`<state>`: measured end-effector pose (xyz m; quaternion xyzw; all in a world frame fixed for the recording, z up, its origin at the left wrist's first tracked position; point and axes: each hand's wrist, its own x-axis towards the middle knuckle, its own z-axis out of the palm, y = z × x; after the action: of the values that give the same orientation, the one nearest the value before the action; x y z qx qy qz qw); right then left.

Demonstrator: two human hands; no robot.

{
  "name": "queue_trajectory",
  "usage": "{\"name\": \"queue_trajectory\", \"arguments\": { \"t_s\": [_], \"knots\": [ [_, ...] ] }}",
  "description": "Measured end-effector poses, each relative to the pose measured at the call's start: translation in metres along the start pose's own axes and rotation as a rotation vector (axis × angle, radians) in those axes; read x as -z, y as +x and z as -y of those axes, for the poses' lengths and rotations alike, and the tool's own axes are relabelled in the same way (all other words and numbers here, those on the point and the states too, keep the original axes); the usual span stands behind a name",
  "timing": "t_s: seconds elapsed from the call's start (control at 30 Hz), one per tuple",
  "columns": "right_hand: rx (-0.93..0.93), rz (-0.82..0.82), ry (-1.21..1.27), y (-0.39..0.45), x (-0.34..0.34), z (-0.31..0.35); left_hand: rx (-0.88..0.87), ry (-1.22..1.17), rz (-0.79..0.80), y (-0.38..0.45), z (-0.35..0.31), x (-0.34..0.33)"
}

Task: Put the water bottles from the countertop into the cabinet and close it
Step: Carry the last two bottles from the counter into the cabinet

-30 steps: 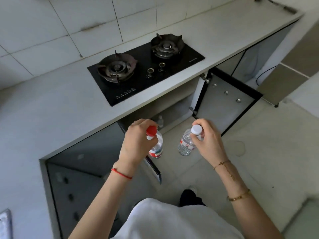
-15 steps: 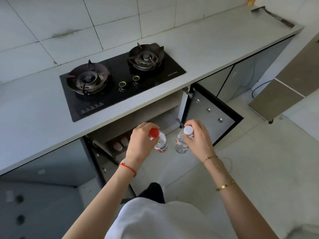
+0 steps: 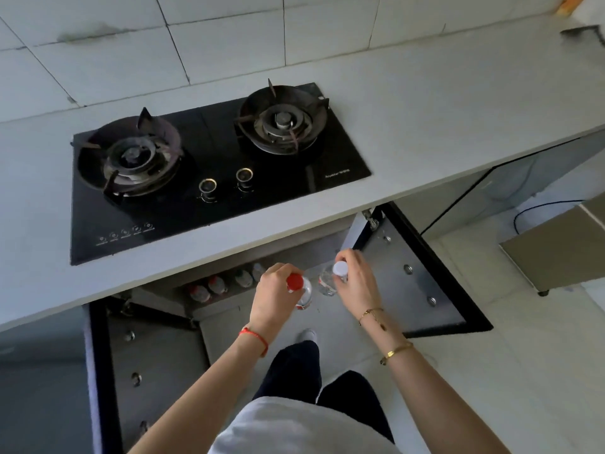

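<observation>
We see a red cap [image 3: 295, 282] at six o'clock and a white cap [image 3: 340, 267] just toward three o'clock of it, both on clear bottles. A glossy black hob [image 3: 209, 178] sits at ten o'clock in a pale grey countertop [image 3: 442, 126]. The wall tiles [image 3: 222, 37] at twelve o'clock are white with dark grout lines.

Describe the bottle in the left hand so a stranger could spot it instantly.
Find the black gas hob set in the grey countertop; below its front edge the cabinet stands open. Two hands hold bottles there. The left hand grips the red-capped bottle; its neighbour in the right hand has a white cap.
</observation>
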<state>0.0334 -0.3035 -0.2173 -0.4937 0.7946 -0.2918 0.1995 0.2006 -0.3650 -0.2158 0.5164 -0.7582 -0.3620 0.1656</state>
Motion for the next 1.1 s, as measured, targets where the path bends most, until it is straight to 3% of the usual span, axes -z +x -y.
{"name": "queue_trajectory", "arguments": {
  "t_s": [0.27,0.6,0.87,1.1],
  "knots": [
    [0.011,0.102,-0.031,0.107,-0.076,-0.082,0.170,-0.021,-0.028,0.100,0.055,-0.081],
    [0.138,0.183,-0.087,0.190,-0.235,-0.217,0.301,0.011,-0.174,0.179,0.191,-0.230],
    [0.158,0.153,-0.053,0.239,-0.354,-0.301,0.294,0.024,-0.234,0.230,0.289,-0.315],
    [0.159,0.154,0.005,0.260,-0.405,-0.337,0.280,0.072,-0.247,0.262,0.329,-0.355]
  ]
}}
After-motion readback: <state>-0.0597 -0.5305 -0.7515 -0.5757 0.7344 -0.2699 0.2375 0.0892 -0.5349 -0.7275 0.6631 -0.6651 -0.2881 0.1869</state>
